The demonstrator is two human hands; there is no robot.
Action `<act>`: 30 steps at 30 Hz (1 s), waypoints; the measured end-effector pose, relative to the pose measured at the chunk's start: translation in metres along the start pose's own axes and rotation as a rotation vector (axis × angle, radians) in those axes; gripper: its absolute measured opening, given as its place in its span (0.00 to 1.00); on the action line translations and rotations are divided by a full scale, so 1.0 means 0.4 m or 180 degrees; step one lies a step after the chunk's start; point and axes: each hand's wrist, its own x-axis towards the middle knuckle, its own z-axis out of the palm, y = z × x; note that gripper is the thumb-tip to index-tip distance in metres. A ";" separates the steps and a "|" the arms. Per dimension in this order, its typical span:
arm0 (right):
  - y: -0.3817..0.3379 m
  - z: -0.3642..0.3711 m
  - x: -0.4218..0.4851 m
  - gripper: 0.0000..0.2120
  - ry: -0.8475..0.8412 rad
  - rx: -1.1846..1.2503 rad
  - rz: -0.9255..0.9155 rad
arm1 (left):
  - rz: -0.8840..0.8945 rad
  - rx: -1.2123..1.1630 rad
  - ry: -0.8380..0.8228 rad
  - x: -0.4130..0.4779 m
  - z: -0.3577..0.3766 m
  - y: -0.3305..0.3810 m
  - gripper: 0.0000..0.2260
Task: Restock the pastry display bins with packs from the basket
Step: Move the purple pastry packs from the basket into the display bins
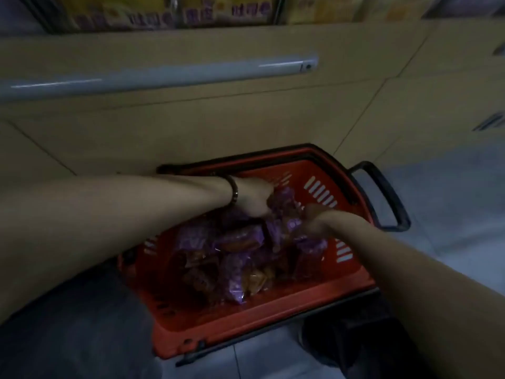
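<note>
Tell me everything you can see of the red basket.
The red basket looks like moulded plastic, with slotted side walls and a black rim. A black loop handle sticks out at its far right. It sits on the pale tiled floor by a beige cabinet front and holds a heap of purple pastry packs. The left hand and right hand both reach into the packs; blur hides their grips.

Purple-wrapped pastry packs (237,239) are lying in the red plastic basket (246,318), which is sitting on the tiled floor (451,201) near the beige cabinet (246,119).
</note>
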 end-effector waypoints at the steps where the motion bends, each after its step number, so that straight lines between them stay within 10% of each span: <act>1: 0.002 0.006 0.008 0.18 -0.0035 0.0007 0.0012 | 0.0051 0.0003 -0.0013 -0.001 0.003 0.007 0.24; 21: 0.038 -0.039 -0.061 0.34 0.0696 0.0871 -0.0515 | 0.0173 -0.1105 0.0348 -0.015 -0.010 -0.034 0.17; 30: 0.079 0.088 -0.072 0.26 0.0234 -0.0715 -0.0488 | -0.0223 -0.0312 0.0268 -0.111 -0.110 0.000 0.17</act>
